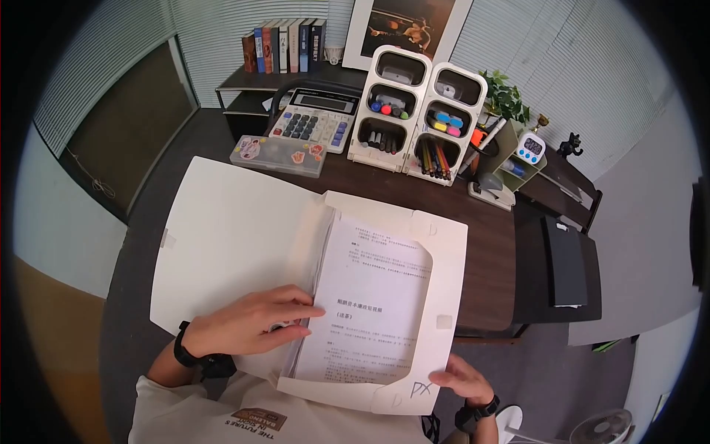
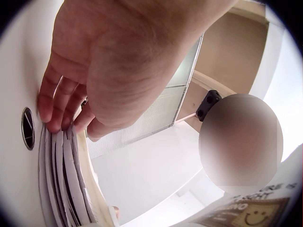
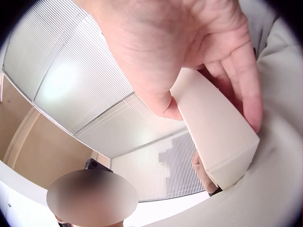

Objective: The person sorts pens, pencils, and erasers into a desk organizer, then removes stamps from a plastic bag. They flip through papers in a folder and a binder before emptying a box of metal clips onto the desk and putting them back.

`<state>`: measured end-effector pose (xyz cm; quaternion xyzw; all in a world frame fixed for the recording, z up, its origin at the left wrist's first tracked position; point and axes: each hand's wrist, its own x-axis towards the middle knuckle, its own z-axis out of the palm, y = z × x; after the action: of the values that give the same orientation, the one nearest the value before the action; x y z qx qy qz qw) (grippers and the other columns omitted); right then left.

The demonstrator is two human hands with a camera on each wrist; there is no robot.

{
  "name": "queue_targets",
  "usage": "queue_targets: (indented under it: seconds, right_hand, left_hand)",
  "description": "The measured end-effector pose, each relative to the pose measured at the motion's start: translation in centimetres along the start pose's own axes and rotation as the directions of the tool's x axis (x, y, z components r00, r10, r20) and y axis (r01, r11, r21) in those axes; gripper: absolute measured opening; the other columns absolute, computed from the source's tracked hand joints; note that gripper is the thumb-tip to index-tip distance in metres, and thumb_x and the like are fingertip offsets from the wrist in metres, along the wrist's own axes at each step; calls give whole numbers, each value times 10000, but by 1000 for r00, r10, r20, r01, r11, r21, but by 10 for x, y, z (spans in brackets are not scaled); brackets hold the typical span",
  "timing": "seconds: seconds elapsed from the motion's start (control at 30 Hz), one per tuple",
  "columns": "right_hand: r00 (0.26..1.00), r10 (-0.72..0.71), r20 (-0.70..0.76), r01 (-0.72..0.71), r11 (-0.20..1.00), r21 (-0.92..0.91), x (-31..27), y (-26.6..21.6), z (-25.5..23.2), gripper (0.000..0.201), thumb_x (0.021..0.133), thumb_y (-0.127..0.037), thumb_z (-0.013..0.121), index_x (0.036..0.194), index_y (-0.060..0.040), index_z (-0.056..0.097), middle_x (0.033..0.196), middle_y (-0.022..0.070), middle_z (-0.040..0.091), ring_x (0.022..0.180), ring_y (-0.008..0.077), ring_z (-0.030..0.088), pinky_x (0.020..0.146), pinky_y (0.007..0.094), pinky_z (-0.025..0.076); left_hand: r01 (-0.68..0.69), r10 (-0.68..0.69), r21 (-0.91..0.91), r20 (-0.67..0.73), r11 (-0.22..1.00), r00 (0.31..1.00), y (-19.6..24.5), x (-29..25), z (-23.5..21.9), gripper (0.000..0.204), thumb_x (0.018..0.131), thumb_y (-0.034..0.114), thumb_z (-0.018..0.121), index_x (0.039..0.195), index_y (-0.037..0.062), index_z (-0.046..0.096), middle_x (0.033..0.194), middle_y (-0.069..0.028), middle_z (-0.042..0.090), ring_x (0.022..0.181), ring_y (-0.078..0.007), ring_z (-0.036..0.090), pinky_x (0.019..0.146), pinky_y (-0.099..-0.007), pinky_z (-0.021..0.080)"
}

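Note:
A cream document box (image 1: 442, 259) lies with its lid (image 1: 229, 229) folded out to the left. Inside it sits a stack of printed papers (image 1: 377, 296). My left hand (image 1: 259, 320) reaches over the lid, and its fingertips touch the left edges of the sheets. In the left wrist view those fingers (image 2: 61, 101) meet the layered paper edges (image 2: 61, 170). At the lower right corner my right hand (image 1: 466, 381) grips the box, thumb on top. The right wrist view shows the box's side wall (image 3: 215, 127) between thumb and fingers.
Behind the box stand a pencil case (image 1: 277, 155), a large calculator (image 1: 314, 122) and white organizers (image 1: 384, 111) with pens and markers. A stapler (image 1: 490, 194) sits right of them on the dark desk (image 1: 488, 274). A black folder (image 1: 566, 259) lies farther right, and a fan (image 1: 603, 428) stands low.

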<state>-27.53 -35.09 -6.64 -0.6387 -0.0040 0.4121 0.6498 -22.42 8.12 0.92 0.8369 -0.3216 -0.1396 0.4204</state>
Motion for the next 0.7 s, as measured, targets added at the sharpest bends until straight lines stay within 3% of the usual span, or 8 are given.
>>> queue_targets:
  seconds: [0.7]
  right_hand:
    - [1000,11,-15,-11,1000,-12,0,-2,2,741,986,-323,738,1557,-5,388,1232,82,656,930,111,607,741,256,530]
  left_hand:
    - [-39,39,15,-15,999,999,4,0,-1,404,932,50,732,1331,31,671,1233,-124,640,1052,-278,672,880,-370,580]
